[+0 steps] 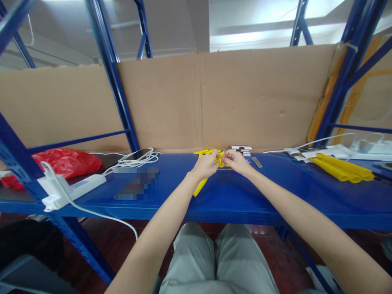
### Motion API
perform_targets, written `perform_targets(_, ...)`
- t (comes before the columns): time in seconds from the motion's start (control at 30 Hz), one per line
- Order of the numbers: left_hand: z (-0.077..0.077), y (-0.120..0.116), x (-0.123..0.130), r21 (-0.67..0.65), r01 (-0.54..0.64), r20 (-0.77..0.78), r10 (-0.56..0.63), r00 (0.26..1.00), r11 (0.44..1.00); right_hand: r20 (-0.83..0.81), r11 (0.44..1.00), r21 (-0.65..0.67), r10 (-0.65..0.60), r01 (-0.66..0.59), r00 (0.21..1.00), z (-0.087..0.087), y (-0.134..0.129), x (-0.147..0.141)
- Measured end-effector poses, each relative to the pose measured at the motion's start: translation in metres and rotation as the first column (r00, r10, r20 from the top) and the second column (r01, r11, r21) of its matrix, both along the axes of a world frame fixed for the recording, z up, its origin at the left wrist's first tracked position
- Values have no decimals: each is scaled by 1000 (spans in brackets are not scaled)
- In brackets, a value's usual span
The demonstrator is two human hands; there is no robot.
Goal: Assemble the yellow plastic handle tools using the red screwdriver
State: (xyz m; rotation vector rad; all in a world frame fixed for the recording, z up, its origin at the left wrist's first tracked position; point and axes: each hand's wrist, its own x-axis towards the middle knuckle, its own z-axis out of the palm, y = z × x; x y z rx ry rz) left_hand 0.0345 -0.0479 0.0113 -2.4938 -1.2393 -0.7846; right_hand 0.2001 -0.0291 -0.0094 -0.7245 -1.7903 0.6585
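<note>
My left hand is closed around a yellow plastic piece with a long bar-like end, which sticks out below it toward the front of the shelf. More yellow plastic shows just behind that hand; whether it belongs to the same piece I cannot tell. Close by, almost touching, my right hand has its fingertips pinched together at the yellow plastic. What they grip is too small to make out. Behind the right hand lie several white and black small items, and a flat grey metal strip is to its right.
Yellow tubes lie at the right on the blue shelf. A white power strip, coiled white cable and red plastic bag are at the left. Cardboard stands behind; blue posts rise at the sides.
</note>
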Motion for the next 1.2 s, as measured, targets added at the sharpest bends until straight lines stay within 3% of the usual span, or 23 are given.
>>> perform_targets(0.17,-1,0,1,-17,-11,1,11,1000,1000,11,999,-53,0,1,1000,1,-1,0)
perform_targets(0.33,-3,2,1,-20,1,38,0,999,1000,55,998,-21,-58,60,997,-1,1,-1)
perform_targets(0.63,-7,5,5,-68,37,151,-26,988,997,277,953,257,-234,162,932,7,-3,5)
perform_targets(0.87,-10,10,8,-88,59,252,-35,967,994,375,893,392,-376,223,848,8,-7,4)
perform_targets(1.2,-7,11,8,-168,128,339,-64,938,977,476,828,525,-476,195,739,13,-18,3)
